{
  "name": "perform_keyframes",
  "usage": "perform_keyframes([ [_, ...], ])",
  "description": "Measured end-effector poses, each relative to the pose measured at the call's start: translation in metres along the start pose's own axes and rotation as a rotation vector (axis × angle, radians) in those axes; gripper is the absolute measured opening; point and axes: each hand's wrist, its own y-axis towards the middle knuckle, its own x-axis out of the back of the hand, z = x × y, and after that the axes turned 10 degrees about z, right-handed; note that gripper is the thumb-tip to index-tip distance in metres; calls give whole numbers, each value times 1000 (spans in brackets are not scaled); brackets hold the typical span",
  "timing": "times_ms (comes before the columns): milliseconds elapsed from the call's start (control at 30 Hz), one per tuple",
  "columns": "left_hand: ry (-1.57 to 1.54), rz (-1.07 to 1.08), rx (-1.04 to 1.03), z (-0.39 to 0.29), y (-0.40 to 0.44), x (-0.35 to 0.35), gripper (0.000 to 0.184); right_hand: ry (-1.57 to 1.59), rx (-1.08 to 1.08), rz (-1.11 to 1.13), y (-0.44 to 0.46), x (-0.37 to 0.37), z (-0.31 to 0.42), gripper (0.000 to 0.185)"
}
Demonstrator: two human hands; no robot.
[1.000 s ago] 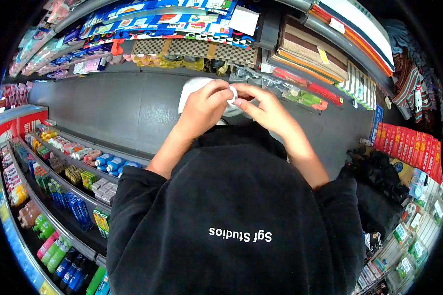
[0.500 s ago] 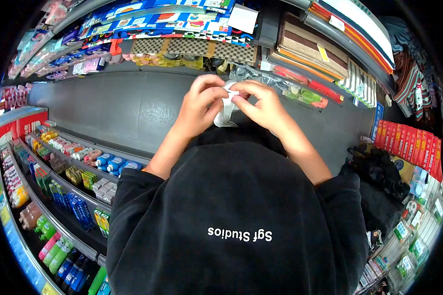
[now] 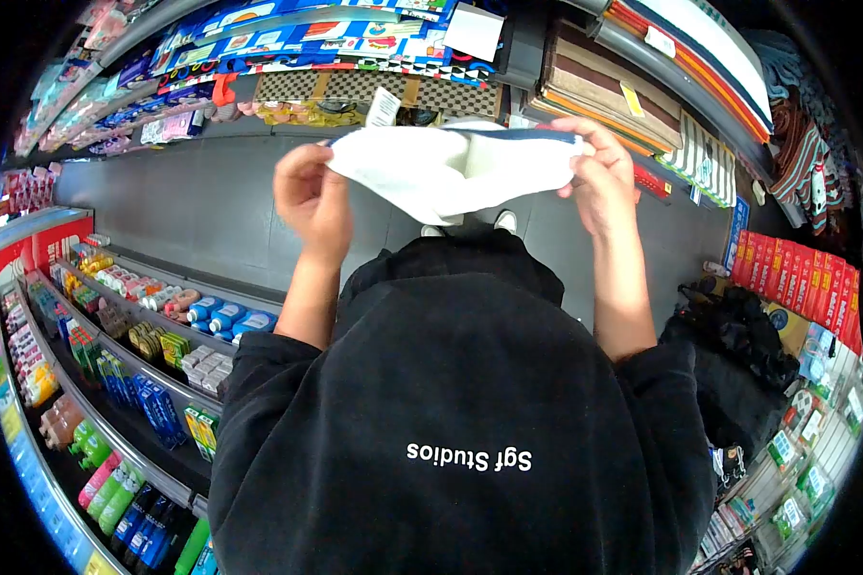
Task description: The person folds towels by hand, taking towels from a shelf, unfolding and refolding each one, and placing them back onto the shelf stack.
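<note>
A white piece of cloth [image 3: 403,163] with a dark blue edge is stretched out between my hands, sagging in the middle. What kind of item it is I cannot tell. My left hand [image 3: 314,206] pinches its left corner between thumb and fingers. At the opposite end, my right hand [image 3: 604,177] grips the right corner the same way. A white paper tag [image 3: 384,107] with printed lines sticks up from the cloth's upper edge. Part of the floor and of the far shelf is hidden behind the cloth.
Shelves with folded towels [image 3: 609,86] and packaged goods [image 3: 326,48] line the far side. To the left, a shelf rack [image 3: 115,374] carries bottles and boxes. Red boxes [image 3: 796,287] and a black bag [image 3: 738,331] are at right. White shoes [image 3: 505,221] show below the cloth.
My hands have moved apart, left and right, from close together. The bunched white cloth between them is now spread wide, and its tag has come into view.
</note>
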Motion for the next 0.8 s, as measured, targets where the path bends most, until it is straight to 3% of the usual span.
perform_keyframes([
  [133,-408,-178,77,-15,20,7,18,193,102,18,-6,15,4,36],
  [267,-602,-131,130,-13,37,35,11,240,198,67,-11,18,12,31],
  [467,-742,-195,162,-12,54,43,7,7,243,131,-18,-1,25,26],
  [533,-525,-130,230,-1,54,59,7,-123,274,207,-22,-7,28,25],
  [733,-436,-260,318,8,60,65,22,-289,200,291,-29,-19,35,17],
  [800,-668,-249,342,16,59,69,28,-298,117,285,-30,-29,31,16],
])
